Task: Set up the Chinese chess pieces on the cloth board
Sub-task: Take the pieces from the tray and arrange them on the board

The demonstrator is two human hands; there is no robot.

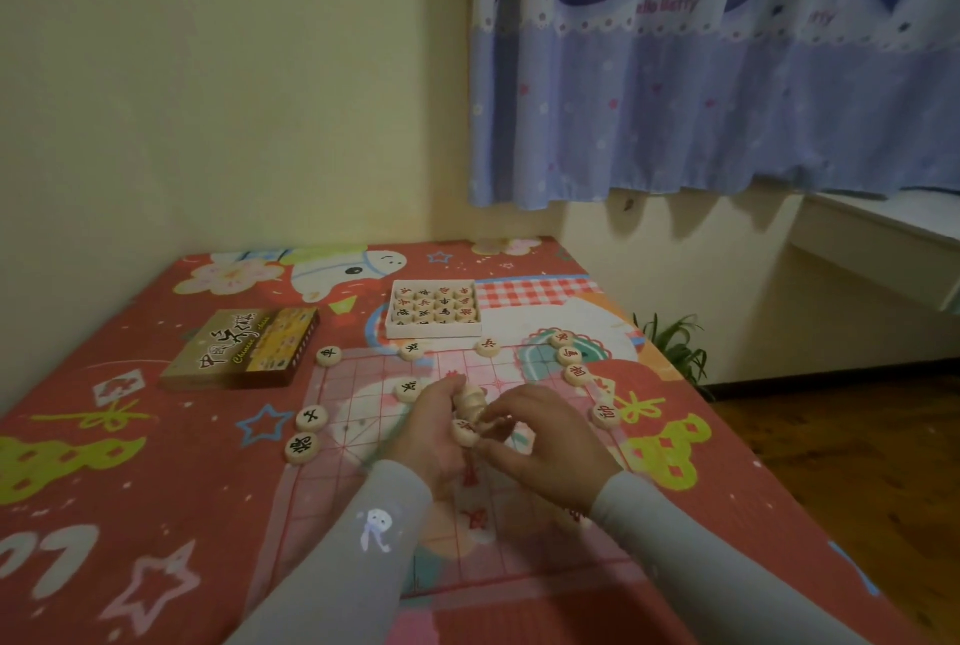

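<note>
Right now both hands meet over the middle of the cloth board (363, 436), which lies flat on a table covered with a red patterned cloth (130, 462). The left hand (434, 428) curls its fingers around a small stack of wooden pieces (467, 408), held like a supply so they need not be fetched one at a time. The right hand (545, 441) pinches at the lower end of that stack with narrowed fingers, seemingly drawing off one piece to set down; whether it already has it free is hard to tell. Several pieces already lie along the board's left edge (311, 418) and right edge (576, 374), with a few along the far edge (488, 346). More pieces wait in the white tray (434, 331) near the table's far edge, beside the game box (244, 350). The setup looks well short of finished.
</note>
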